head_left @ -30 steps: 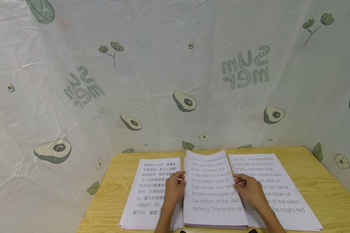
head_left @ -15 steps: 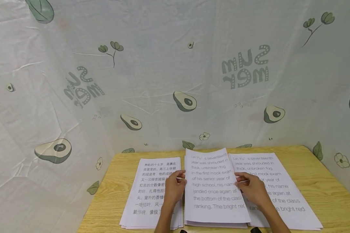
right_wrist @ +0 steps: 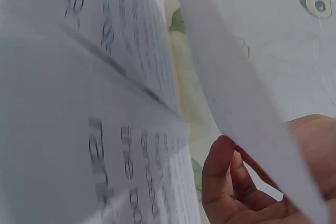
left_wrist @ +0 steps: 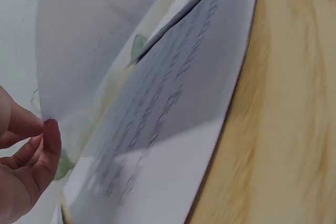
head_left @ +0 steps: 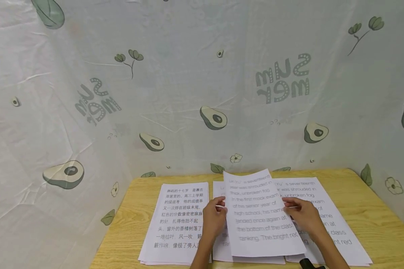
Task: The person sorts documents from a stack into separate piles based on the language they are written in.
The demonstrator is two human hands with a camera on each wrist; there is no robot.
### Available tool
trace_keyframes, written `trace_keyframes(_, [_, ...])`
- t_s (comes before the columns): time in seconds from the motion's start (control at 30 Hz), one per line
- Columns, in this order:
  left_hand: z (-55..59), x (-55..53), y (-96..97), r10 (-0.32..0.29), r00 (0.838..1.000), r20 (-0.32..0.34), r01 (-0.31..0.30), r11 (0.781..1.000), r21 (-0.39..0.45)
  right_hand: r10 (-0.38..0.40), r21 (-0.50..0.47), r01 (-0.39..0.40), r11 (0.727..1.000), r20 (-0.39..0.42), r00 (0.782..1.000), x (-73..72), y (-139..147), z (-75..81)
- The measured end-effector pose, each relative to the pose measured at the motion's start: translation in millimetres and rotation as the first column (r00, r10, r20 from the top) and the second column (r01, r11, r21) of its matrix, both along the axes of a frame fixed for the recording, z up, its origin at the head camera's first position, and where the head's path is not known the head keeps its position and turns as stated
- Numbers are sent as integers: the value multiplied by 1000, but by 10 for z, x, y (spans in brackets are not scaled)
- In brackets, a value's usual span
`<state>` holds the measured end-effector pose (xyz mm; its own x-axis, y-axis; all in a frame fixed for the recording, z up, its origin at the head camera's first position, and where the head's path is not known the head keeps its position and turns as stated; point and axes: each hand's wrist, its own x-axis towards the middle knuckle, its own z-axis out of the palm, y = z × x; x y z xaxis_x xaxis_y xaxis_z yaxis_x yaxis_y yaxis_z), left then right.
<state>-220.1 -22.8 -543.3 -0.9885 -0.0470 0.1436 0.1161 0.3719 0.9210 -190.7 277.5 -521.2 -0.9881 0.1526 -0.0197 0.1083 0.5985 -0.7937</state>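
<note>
A printed sheet of paper [head_left: 260, 224] with English text is held up by both hands, its top edge bowed. My left hand [head_left: 214, 218] pinches its left edge between thumb and fingers. On the opposite edge my right hand [head_left: 301, 215] pinches it the same way. In the left wrist view the lifted sheet [left_wrist: 89, 51] is clear of the middle stack [left_wrist: 173, 140] under it. The middle stack [head_left: 220, 246], also English print, is mostly hidden by the sheet. To the right lies another English stack [head_left: 343, 239], partly covered by the sheet and right hand.
A stack of pages with Chinese text [head_left: 175, 224] lies at the left of the wooden table [head_left: 363, 201]. Behind and beside the table hangs a pale curtain [head_left: 175, 93] printed with avocados. A black object [head_left: 306, 263] shows at the bottom edge, near the right forearm.
Both hands have moved to the right with the sheet, lifting it off the middle stack. More of that stack's left side and of the Chinese pages now shows.
</note>
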Motion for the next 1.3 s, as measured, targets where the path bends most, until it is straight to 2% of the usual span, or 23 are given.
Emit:
trace_keyframes(0.13, [-7, 31, 164, 1, 1000, -16, -1, 1000, 0, -10, 18, 9, 1000, 19, 1000, 19, 163, -13])
trace_keyframes(0.3, [-7, 50, 356, -13, 999, -49, 15, 999, 45, -18, 39, 18, 999, 19, 1000, 57, 356, -30])
trace_keyframes(0.47, [-37, 71, 531, -19, 1000, -16, 21, 996, 84, -26, 34, 25, 999, 19, 999, 124, 542, -54])
trace_keyframes(0.63, [-59, 78, 699, -42, 999, -25, 45, 990, 134, -27, 19, 26, 999, 16, 1000, 168, 720, -72])
trace_keyframes(0.8, [-59, 74, 852, -60, 998, -14, 61, 986, 153, -9, -8, 9, 1000, 52, 999, 184, 890, -75])
trace_keyframes(1.03, [-61, 82, 1026, -72, 997, 37, 65, 984, 163, 19, -91, -8, 996, 117, 993, 223, 1123, -57])
trace_keyframes(1.17, [-56, 92, 1137, -80, 996, 43, 70, 978, 197, 13, -124, 3, 992, 128, 992, 250, 1244, -54])
trace_keyframes(1.3, [-45, 92, 1253, -88, 996, 32, 79, 973, 215, 3, -118, 11, 993, 123, 992, 258, 1338, -55])
